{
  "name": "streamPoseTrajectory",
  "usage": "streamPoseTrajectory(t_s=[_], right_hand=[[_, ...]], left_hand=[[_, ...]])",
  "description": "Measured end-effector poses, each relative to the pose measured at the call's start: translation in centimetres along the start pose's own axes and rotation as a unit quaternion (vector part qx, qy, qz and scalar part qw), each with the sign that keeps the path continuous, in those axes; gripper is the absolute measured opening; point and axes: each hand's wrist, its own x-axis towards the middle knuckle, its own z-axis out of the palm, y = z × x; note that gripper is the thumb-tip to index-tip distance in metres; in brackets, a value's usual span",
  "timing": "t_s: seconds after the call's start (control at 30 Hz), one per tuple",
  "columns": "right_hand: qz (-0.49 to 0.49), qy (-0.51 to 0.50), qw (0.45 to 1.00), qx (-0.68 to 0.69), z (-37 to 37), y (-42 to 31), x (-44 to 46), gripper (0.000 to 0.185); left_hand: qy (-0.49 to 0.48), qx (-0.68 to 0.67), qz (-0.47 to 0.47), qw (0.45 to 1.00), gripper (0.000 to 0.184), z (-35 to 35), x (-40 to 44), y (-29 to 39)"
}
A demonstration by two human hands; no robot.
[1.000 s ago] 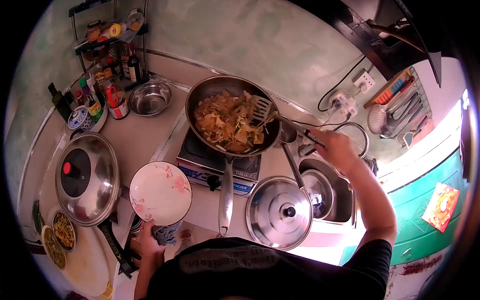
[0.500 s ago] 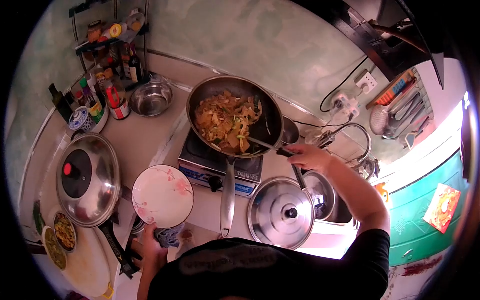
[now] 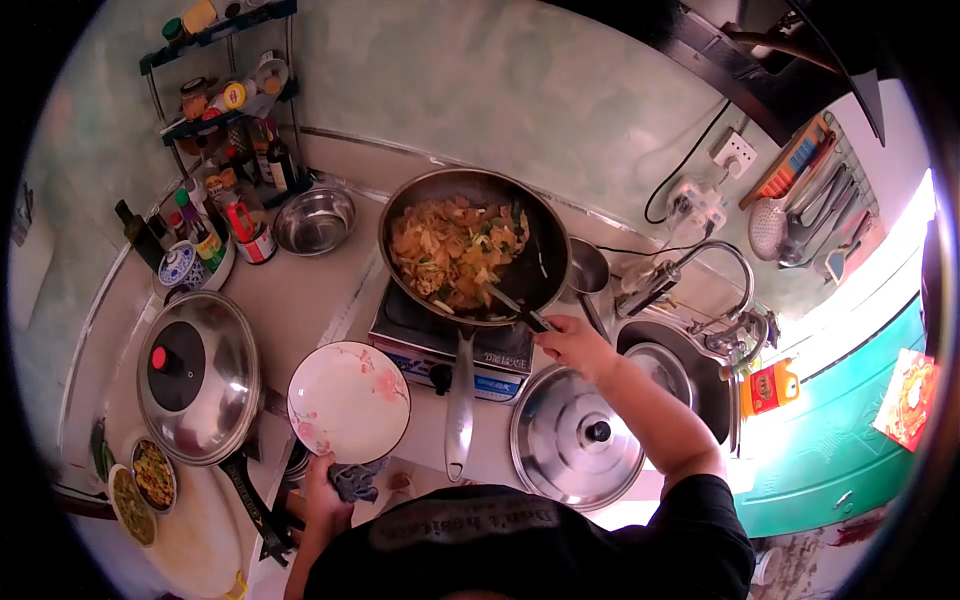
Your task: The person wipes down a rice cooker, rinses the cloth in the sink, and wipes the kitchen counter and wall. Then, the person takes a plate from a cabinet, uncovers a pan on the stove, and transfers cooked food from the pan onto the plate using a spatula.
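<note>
My left hand (image 3: 325,490) grips the near rim of a white plate (image 3: 348,402) with pink blossoms, holding it left of the stove. Nothing lies on the plate. My right hand (image 3: 578,348) is closed round the dark handle of a spatula (image 3: 512,302), whose blade end is down in the food. The wok (image 3: 556,250) sits on a portable stove (image 3: 410,338), its long metal handle pointing toward me. Cooked food in sauce (image 3: 455,250), with pale slices and green bits, fills its left and middle part.
A steel lid (image 3: 560,450) lies right of the stove, beside the sink (image 3: 705,400). At left stand a lidded pan (image 3: 215,400), two dishes of food (image 3: 154,475) and sauce bottles (image 3: 205,240). A steel bowl (image 3: 315,222) is behind; a ladle (image 3: 588,268) is right of the wok.
My view has shifted, so most things appear lower and farther right. My right hand has drawn nearer the wok with the spatula. The plate stays held in my left hand.
</note>
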Motion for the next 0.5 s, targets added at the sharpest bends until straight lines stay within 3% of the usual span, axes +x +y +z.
streamPoseTrajectory(t_s=[0.27,0.3,0.37,0.4,0.43,0.47,0.5], right_hand=[[-0.05,0.073,0.993,-0.078,0.2,1.6,-1.0,0.023],[-0.081,0.082,0.991,-0.069,0.2,2.4,-0.7,0.024],[-0.111,0.09,0.988,-0.062,0.1,3.2,-0.6,0.026],[-0.101,0.101,0.989,-0.041,0.3,3.1,-0.7,0.027],[-0.09,0.112,0.989,-0.019,0.4,3.1,-0.8,0.028],[-0.091,0.113,0.989,-0.02,0.2,3.4,-0.8,0.028],[-0.092,0.112,0.989,-0.015,0.1,3.7,-0.6,0.03]], left_hand=[[-0.018,0.021,0.04,0.999,0.034,-2.5,0.5,-0.9],[-0.04,0.239,0.166,0.956,0.034,-2.9,0.4,-1.0],[-0.057,0.44,0.28,0.851,0.034,-3.2,0.5,-1.2],[-0.054,0.225,0.157,0.96,0.03,-3.3,0.8,-1.4],[-0.048,-0.006,0.022,0.999,0.026,-3.3,1.0,-1.5],[-0.048,-0.007,0.022,0.999,0.026,-3.4,0.9,-1.4],[-0.051,0.222,0.116,0.967,0.026,-3.5,0.7,-1.3]])
